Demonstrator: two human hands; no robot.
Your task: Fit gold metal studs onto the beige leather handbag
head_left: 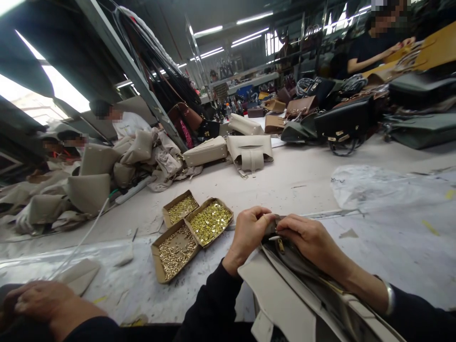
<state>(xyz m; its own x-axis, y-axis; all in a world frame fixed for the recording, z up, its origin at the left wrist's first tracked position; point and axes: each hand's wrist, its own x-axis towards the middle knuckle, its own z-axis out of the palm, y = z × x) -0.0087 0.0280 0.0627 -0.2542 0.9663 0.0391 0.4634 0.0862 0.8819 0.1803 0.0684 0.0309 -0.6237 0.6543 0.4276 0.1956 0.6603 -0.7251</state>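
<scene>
A cream handbag [281, 289] lies open at the lower right, its dark lining and a gold zipper pull [280, 245] showing. My left hand [251, 232] pinches the bag's far end from the left. From the right, my right hand [313, 240] grips the same end, fingertips close to those of the left. A small white piece [274, 238] shows just below the fingertips. Left of my hands sit three cardboard trays: one with gold pieces [210, 221], one with smaller gold pieces [181, 209] and one with copper-toned studs [176, 251].
Another person's hands [44, 301] rest at the lower left edge. Cream bags [89, 190] are piled at the left, two more [249, 149] lie beyond the trays. Black and green bags [342, 118] crowd the back right. Clear plastic [370, 185] lies at the right. A person [370, 52] works behind.
</scene>
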